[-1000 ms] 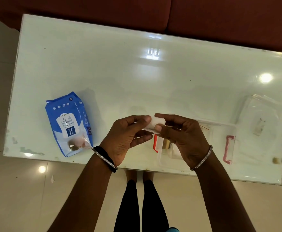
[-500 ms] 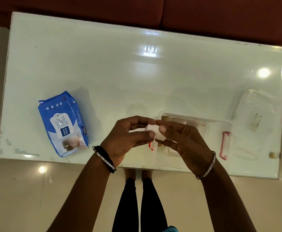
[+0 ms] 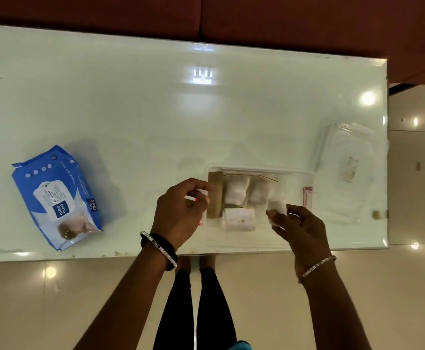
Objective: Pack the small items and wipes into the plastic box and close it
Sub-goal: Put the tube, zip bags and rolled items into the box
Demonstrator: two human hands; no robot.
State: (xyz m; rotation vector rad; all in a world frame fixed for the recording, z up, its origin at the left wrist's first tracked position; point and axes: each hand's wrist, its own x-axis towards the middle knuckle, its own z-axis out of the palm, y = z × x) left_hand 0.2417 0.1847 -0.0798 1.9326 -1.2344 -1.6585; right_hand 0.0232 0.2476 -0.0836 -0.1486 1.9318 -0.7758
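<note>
Right hand (image 3: 301, 231) hovers over the near right corner of the clear plastic box (image 3: 304, 174) and pinches a small white roll (image 3: 277, 209) between thumb and fingertips, just above the box's opening. Left hand (image 3: 178, 213) sits at the box's left end with its fingers curled; whether they grip the box edge cannot be told. Inside the box a brown cardboard tube (image 3: 215, 195) lies along the left wall, two white bundles (image 3: 236, 193) lie side by side to its right, and another white bundle (image 3: 239, 219) lies along the near wall. The box stands near the front edge of the white table (image 3: 130, 109), right of centre. Its clear lid (image 3: 347, 170) lies just beside it on the right. The blue wipes pack (image 3: 57, 198) lies well apart on the left of the table.
</note>
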